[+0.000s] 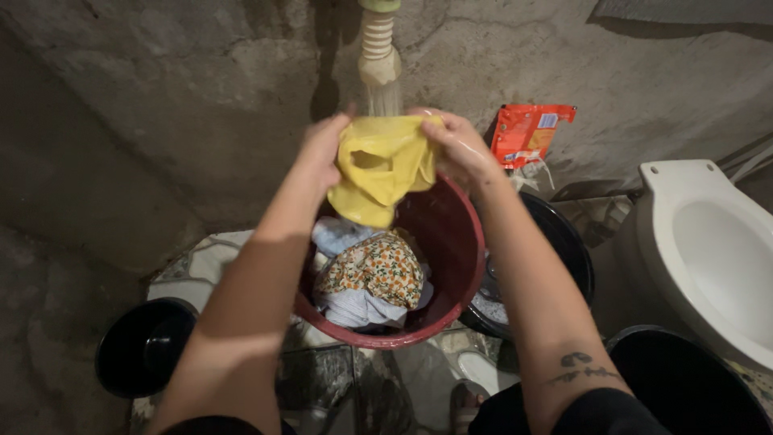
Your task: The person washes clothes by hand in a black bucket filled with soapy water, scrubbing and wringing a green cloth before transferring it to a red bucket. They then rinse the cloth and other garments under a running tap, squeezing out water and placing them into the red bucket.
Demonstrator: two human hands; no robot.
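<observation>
While water runs from the tap (379,60), both hands' grips, left hand (324,153) and right hand (463,151), clutch the yellow cloth (382,167) stretched between them

Single view, head-worn camera. Looks steeply down and forward from above red basin (451,242), close range, basin near frame centre. Forearms enter from bottom edge, run up toward basin. Concrete wall (201,89) fills upper half behind basin; tap (378,56) at top edge directly above basin. Toilet (708,250) cut off at right of basin, black bucket (145,346) lower left. No second view, no overlap.
</observation>
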